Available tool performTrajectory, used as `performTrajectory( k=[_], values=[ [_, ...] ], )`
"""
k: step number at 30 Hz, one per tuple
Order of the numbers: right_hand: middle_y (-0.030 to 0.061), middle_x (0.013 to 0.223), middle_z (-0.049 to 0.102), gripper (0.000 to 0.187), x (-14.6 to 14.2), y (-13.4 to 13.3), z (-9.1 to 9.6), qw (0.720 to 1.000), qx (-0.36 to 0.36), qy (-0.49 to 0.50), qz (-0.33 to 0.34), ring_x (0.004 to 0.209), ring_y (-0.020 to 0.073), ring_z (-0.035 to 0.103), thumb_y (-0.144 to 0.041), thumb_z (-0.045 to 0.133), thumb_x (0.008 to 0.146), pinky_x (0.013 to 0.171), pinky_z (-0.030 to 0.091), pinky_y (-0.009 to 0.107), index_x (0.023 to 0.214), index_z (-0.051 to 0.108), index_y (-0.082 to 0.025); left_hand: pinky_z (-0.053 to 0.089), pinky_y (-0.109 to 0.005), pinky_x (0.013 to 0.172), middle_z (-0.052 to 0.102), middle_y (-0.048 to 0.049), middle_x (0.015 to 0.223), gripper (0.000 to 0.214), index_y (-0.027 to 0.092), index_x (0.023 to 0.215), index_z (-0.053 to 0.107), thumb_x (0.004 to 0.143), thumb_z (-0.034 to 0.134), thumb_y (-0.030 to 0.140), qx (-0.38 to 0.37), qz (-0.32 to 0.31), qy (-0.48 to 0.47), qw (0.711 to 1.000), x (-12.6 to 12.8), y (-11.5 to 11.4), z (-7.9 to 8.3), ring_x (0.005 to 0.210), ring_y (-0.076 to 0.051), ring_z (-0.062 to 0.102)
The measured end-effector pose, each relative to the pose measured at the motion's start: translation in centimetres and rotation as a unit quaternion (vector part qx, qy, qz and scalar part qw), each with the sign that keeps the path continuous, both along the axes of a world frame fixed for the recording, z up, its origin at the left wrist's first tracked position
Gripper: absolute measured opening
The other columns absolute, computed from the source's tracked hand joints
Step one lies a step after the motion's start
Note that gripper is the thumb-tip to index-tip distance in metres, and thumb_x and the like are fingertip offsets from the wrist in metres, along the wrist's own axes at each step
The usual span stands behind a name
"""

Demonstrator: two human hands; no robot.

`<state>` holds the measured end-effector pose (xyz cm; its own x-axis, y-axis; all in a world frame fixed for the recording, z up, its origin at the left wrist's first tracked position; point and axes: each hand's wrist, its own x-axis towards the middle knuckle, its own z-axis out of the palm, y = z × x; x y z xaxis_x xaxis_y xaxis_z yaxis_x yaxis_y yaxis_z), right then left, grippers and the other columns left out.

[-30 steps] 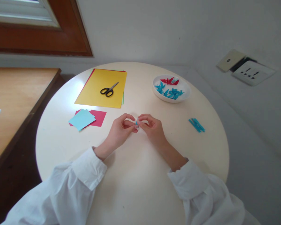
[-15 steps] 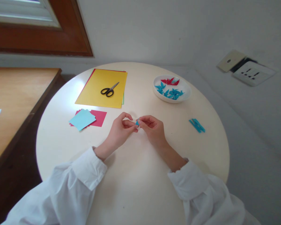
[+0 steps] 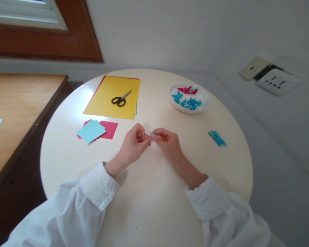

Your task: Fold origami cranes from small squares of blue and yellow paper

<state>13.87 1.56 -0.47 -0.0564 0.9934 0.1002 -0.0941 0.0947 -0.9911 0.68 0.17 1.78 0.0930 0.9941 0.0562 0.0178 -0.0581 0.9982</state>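
Note:
A tiny piece of blue folded paper [image 3: 153,132] is pinched between my two hands over the middle of the table, mostly covered by fingertips. My left hand [image 3: 134,141] closes on its left side, thumb against forefinger. From the right, my right hand [image 3: 168,140] grips it with thumb and forefinger, and a bit of blue shows above the thumb. Beyond the hands, to the right, a white round dish [image 3: 173,104] holds several small blue folded paper cranes [image 3: 193,103] and red ones [image 3: 187,90].
Black-handled scissors [image 3: 121,99] lie on yellow paper sheets [image 3: 100,103] at the back left. Nearer are light blue square papers [image 3: 91,131] over pink ones [image 3: 110,129]. Blue paper strips [image 3: 217,138] rest at the right of the round white table [image 3: 144,206]. A wall socket [image 3: 278,81] is at right.
My left fingers have curled in tighter. The blue paper has turned or sunk between the fingertips, so less of it shows.

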Motion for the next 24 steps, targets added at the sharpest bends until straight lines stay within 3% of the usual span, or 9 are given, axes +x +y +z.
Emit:
performTrajectory(
  k=[5,12,24],
  values=[
    [-0.0013,0.067,0.061,0.012,0.11,-0.04,-0.05,0.999,0.039,-0.001,0.007,0.064,0.012,0.057,-0.029,0.068,0.066,0.06,0.049,0.025,0.062,0.062,-0.02,0.042,-0.02,0.05,0.05,0.0077,0.054,0.029,0.02,0.066,0.036,0.067,0.065,0.017,0.005,0.009,-0.005,1.0,0.06,-0.04,0.03,0.052,-0.008,0.055],
    [-0.0002,0.068,0.062,0.016,0.15,-0.06,0.15,0.999,0.041,0.003,0.013,0.064,0.0132,0.057,-0.036,0.069,0.066,0.06,0.049,0.027,0.066,0.064,-0.02,0.049,-0.026,0.06,0.067,-0.0009,0.064,0.023,0.017,0.078,0.052,0.066,0.069,0.025,-0.049,-0.017,-0.036,0.998,-0.06,-0.01,0.09,0.065,-0.016,0.066],
    [-0.0009,0.068,0.064,0.012,0.23,0.06,0.21,1.0,0.027,0.014,-0.003,0.067,0.0134,0.058,-0.032,0.068,0.065,0.064,0.049,0.028,0.067,0.065,-0.021,0.05,-0.026,0.058,0.066,-0.0007,0.06,0.027,0.016,0.071,0.059,0.063,0.074,0.036,-0.042,0.002,-0.047,0.998,-0.05,-0.02,0.14,0.061,-0.016,0.065]
  ],
)
